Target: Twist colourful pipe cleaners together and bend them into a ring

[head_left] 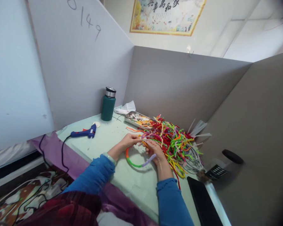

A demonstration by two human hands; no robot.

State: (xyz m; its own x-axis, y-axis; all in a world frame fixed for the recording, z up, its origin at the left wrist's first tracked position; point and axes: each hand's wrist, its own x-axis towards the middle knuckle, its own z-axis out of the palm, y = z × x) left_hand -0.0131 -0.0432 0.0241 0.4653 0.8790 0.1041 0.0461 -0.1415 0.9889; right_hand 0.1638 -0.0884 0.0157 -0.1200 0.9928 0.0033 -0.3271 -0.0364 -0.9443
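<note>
A curved headband-like hoop (pixel 135 164), wrapped in fuzzy orange, green and lilac pipe cleaner, hangs below my hands, its lilac end free near my right wrist. My left hand (pixel 130 140) pinches around the hoop's upper end, fingertips together. Close against it, my right hand (pixel 153 150) is closed on a yellow-orange pipe cleaner (pixel 145 143) at that same end. Exactly how the strand meets the hoop is hidden by my fingers. Just beyond my right hand lies a big tangled heap of coloured pipe cleaners (pixel 172 135).
A metal tray (pixel 138 120) of small round pieces stands behind the heap. To the left are a green bottle (pixel 108 104) and a blue glue gun (pixel 85 132) with its cord. A black flat object (pixel 204 201) lies at the right edge. Grey partitions (pixel 179 84) enclose the table.
</note>
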